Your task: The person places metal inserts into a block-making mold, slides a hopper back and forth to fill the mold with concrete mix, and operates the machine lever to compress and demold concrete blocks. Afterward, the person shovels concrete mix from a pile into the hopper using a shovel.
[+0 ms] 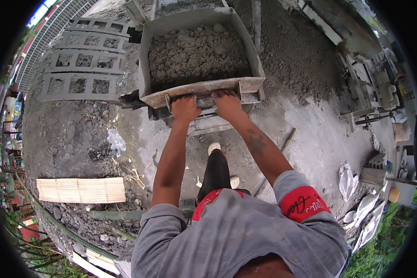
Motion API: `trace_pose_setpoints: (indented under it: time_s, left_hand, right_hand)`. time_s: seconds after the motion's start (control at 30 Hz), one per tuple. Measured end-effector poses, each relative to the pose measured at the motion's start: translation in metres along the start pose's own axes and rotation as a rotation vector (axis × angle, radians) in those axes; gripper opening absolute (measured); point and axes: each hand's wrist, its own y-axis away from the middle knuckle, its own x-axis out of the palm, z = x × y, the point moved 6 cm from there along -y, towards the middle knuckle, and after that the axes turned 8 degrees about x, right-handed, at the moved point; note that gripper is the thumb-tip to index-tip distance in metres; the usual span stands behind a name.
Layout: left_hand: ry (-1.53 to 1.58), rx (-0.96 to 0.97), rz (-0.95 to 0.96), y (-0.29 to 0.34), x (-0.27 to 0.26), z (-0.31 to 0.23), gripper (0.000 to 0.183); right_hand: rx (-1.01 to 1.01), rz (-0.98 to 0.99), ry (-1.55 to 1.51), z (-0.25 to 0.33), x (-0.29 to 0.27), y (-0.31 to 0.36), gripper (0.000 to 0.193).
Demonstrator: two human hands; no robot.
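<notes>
Straight ahead, a grey metal feed box (201,89) holds a heap of crumbly, damp-looking concrete mix (197,53). A bar handle (205,102) is fixed to the box's near side, below the rim. My left hand (185,109) is closed round the left part of this handle. Beside it, a short gap away, my right hand (226,105) is wrapped round the handle's right part. Both arms reach forward, nearly stretched. The fingertips of both hands are partly hidden behind the handle.
Rows of hollow concrete blocks (81,86) stand at the far left. A bundle of pale wooden slats (81,190) lies on gravel at near left. Loose dark sand (306,60) covers the ground right of the box. Metal parts (377,92) and plastic bags (347,181) lie further right.
</notes>
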Motion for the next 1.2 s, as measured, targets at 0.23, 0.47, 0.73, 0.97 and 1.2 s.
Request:
trace_pose_setpoints:
  time_s: [0.23,0.47,0.73,0.97,1.2]
  left_hand:
    - [0.05,0.187,-0.415,-0.029,-0.034,0.008,0.035]
    - [-0.065,0.046,-0.008,-0.217,-0.013,0.085,0.047]
    - [-0.057,-0.007,0.276,-0.277,-0.015,0.106,0.037]
    - [-0.016,0.061,0.213,-0.139,-0.027,0.052,0.039]
    - [0.015,0.1,-0.142,-0.038,-0.071,-0.009,0.037]
  right_hand:
    - [-0.011,-0.044,-0.052,-0.013,0.018,-0.048,0.023]
    - [0.091,0.133,0.058,-0.067,0.072,-0.235,0.034]
    - [0.121,0.367,0.209,-0.087,0.106,-0.296,0.041]
    - [0.148,0.502,0.185,-0.046,0.06,-0.163,0.048]
    - [0.04,0.313,0.148,-0.015,-0.033,-0.072,0.032]
